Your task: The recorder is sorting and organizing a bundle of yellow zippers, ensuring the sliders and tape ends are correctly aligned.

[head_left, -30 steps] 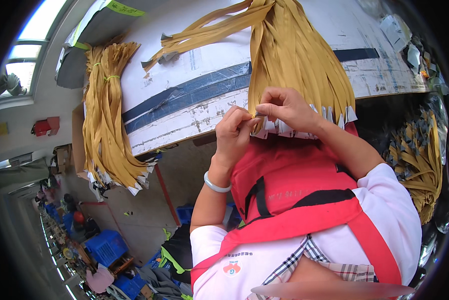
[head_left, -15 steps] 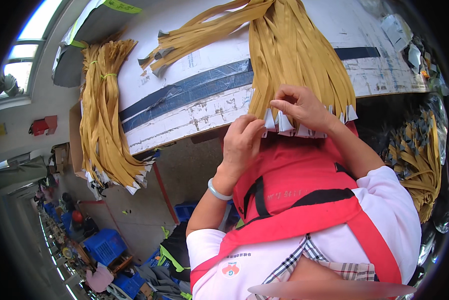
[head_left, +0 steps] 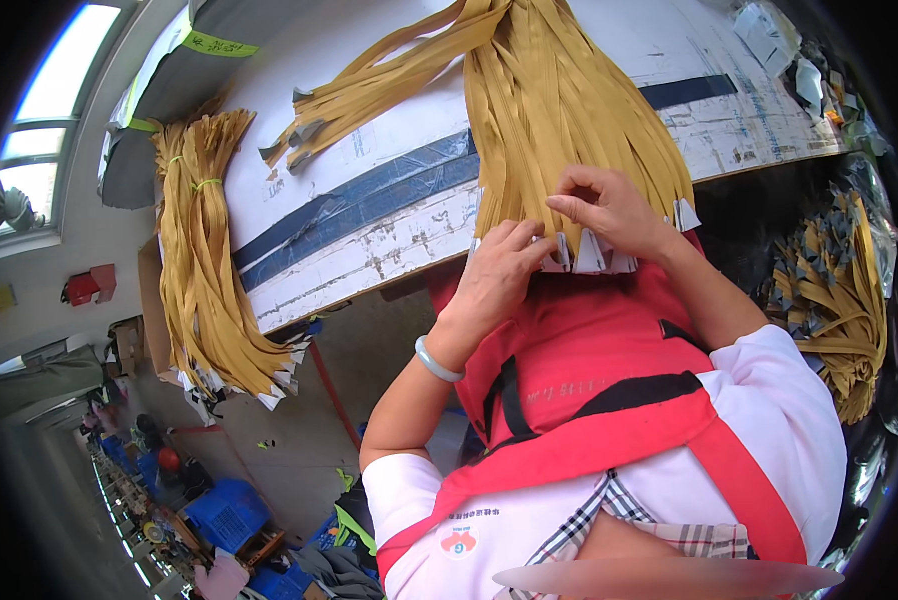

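Note:
A thick bundle of long ochre strips, like zipper tapes [head_left: 569, 110], spreads over the table and hangs at its near edge, where the ends carry white tabs [head_left: 591, 252]. My left hand [head_left: 499, 265], a pale bangle on its wrist, has curled fingers closed on the strip ends at the bundle's left side. Just right of it, my right hand [head_left: 614, 215] lies over the strips with thumb and forefinger brought together. Whatever is between those fingertips is too small to make out. Part of the bundle goes off left, ending in grey tabs [head_left: 309, 132].
The white-covered table [head_left: 369, 255] has dark blue tape [head_left: 369, 195] across it. A tied ochre bundle [head_left: 194, 250] hangs over its left end. More strips with grey ends [head_left: 834, 300] lie at the right. Blue crates [head_left: 229, 510] stand on the floor at lower left.
The view has shifted slightly, so the table and bundle appear further left. My left hand has turned flatter over the tabs; my right hand keeps its pinch, with more tabs now left of it.

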A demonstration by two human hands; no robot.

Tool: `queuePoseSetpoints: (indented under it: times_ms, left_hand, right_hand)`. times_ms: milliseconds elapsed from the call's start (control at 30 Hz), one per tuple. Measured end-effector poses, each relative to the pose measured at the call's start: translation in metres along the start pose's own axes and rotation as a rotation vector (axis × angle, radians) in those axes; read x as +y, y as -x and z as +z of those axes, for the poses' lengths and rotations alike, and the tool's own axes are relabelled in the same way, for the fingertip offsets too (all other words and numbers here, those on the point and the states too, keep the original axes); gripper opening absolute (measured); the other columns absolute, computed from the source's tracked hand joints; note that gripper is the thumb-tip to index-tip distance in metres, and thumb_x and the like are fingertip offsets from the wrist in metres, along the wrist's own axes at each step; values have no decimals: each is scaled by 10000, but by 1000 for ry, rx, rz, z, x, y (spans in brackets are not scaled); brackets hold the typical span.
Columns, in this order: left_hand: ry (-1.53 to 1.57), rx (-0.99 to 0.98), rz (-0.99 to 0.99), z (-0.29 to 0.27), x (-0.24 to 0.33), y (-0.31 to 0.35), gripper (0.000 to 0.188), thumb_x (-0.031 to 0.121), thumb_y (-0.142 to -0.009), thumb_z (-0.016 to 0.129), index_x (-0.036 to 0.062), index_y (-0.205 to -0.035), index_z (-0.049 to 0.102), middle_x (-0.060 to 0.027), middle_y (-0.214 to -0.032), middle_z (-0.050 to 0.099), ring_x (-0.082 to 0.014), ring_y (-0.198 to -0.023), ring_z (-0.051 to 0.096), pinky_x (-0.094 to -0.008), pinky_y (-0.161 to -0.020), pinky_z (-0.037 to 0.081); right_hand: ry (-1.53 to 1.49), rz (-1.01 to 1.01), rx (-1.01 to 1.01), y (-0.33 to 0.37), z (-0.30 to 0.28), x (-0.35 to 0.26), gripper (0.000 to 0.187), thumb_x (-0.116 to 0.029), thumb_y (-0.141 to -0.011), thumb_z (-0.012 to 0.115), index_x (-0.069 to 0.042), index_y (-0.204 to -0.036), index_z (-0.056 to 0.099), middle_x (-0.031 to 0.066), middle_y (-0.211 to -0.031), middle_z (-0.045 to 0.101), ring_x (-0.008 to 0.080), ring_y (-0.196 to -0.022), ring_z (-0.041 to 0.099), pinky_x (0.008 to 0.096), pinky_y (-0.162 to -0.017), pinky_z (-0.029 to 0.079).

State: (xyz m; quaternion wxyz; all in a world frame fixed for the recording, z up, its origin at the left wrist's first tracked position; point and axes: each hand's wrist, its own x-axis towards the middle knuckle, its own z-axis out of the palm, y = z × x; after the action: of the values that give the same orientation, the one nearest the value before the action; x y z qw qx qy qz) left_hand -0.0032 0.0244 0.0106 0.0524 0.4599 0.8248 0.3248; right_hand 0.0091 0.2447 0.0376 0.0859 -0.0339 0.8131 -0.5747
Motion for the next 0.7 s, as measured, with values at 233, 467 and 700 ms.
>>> queuePoseSetpoints:
  times_ms: [233, 467, 700]
  left_hand:
    - [288, 0, -49, -10, -1, 2, 190, -25, -764, 705, 36, -941, 677, -94, -1046, 607, -254, -955, 590, -343, -824, 494]
    - [1062, 344, -262, -22, -14, 11, 193, -113, -756, 741, 5, -901, 691, -54, -1021, 618, -139, -913, 590, -254, -759, 478]
    - [1203, 255, -266, -30, -23, 14, 148, -85, -785, 726, 9, -895, 695, -44, -1032, 621, -126, -917, 589, -248, -752, 475]
  right_hand:
    - [-58, 2, -60, 1, 2, -1, 194, -194, -931, 683, -11, -896, 627, 39, -764, 577, 89, -711, 530, 266, -650, 446]
    - [-101, -359, -208, -10, 13, -25, 157, -142, -891, 718, -43, -981, 636, 59, -990, 614, 228, -1041, 575, 353, -905, 457]
    - [-167, -239, -364, -20, 12, -34, 198, -127, -885, 734, -40, -1006, 603, 32, -979, 611, 115, -906, 606, 268, -798, 495]
